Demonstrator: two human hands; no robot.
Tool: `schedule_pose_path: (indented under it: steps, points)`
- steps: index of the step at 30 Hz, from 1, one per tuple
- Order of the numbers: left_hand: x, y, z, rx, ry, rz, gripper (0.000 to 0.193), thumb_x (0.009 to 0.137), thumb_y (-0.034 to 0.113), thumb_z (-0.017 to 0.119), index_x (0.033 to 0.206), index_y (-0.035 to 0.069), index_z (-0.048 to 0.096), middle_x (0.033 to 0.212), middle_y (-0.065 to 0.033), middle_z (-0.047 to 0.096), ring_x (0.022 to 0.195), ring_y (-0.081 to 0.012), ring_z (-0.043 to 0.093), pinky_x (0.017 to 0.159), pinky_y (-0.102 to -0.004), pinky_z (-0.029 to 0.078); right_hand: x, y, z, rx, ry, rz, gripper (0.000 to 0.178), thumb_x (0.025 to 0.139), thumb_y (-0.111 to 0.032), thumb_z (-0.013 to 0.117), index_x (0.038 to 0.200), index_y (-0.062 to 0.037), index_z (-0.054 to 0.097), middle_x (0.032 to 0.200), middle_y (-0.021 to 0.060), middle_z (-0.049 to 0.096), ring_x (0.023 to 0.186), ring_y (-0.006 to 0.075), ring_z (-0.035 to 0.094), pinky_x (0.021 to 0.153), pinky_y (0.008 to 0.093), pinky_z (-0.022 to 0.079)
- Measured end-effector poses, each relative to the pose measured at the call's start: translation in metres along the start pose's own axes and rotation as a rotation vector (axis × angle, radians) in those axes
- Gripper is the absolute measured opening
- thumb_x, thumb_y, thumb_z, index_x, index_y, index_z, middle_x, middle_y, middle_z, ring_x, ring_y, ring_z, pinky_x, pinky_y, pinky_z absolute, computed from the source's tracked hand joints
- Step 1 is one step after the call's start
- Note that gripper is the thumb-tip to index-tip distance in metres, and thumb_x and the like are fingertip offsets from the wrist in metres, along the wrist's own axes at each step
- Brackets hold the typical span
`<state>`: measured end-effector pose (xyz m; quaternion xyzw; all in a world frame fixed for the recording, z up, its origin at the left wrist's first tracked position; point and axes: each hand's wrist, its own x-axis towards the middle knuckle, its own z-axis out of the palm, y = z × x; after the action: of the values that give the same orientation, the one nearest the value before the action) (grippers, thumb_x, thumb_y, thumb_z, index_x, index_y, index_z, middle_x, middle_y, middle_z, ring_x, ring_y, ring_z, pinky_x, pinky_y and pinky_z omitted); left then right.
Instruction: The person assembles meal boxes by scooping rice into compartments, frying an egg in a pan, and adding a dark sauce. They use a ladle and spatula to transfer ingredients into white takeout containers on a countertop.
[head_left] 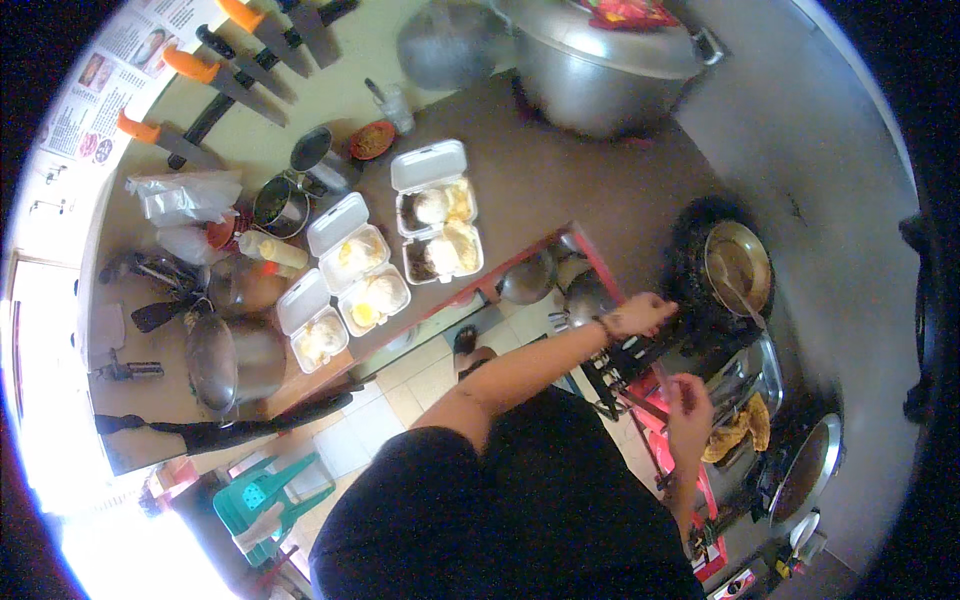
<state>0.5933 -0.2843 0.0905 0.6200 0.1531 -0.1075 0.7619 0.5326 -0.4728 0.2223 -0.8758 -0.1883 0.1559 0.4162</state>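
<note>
My left hand (pixel 642 316) is stretched over the front of the stove, fingers drawn together; anything in them is too small to make out. It is nearest to a pan of brownish liquid (pixel 728 250) on the back burner, where a ladle (pixel 742 300) rests. Closer to my body, my right hand (pixel 688 412) is raised with its fingers curled, and what they hold, if anything, is unclear. Beside it are golden-brown fried pieces (pixel 742 430) and a metal tray (pixel 768 372). Neither hand touches the pan.
Several open white foam boxes (pixel 430 178) of rice and egg line the left counter. Behind them stand pots (pixel 281 206) and a squeeze bottle (pixel 273 250). A large lidded pot (pixel 600 85) occupies the far corner. Knives (pixel 245 80) hang on the wall. Another pan (pixel 806 470) sits at right.
</note>
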Motion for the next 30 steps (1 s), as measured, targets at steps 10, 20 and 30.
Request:
schedule_pose_path:
  steps: [10, 20, 30]
  points:
    - [-0.105, -0.017, -0.458, 0.785, 1.055, 0.069, 0.034, 0.084, 0.026, 0.057, 0.108, 0.002, 0.059, 0.106, -0.0251, 0.062, 0.101, -0.0397, 0.059, 0.087, -0.0454, 0.047, 0.106, -0.033, 0.356, 0.731, -0.650, 0.538, 0.033, 0.097, -0.022, 0.050, 0.118, 0.0026, 0.049, 0.097, 0.0148, 0.067, 0.082, 0.0211, 0.066, 0.075, 0.0313, 0.054]
    - [-0.091, -0.043, -0.543, 0.333, 1.135, -0.051, 0.075, 0.080, 0.060, 0.060, 0.115, -0.006, 0.056, 0.117, -0.0218, 0.060, 0.108, -0.0340, 0.058, 0.095, -0.0386, 0.044, 0.164, -0.018, 0.410, 0.568, -0.261, 0.590, 0.016, 0.090, -0.012, 0.053, 0.087, 0.0037, 0.056, 0.075, 0.0158, 0.065, 0.061, 0.0225, 0.066, 0.057, 0.0312, 0.057]
    - [-0.116, -0.039, -0.528, 0.084, 0.532, 0.053, 0.049, 0.089, 0.048, 0.058, 0.098, 0.000, 0.061, 0.088, -0.0053, 0.063, 0.081, -0.0151, 0.058, 0.078, -0.0312, 0.049, 0.235, -0.082, 0.379, -0.115, 0.191, -0.032, 0.016, 0.091, -0.014, 0.052, 0.100, -0.0049, 0.061, 0.080, 0.0114, 0.066, 0.070, 0.0181, 0.064, 0.061, 0.0331, 0.051]
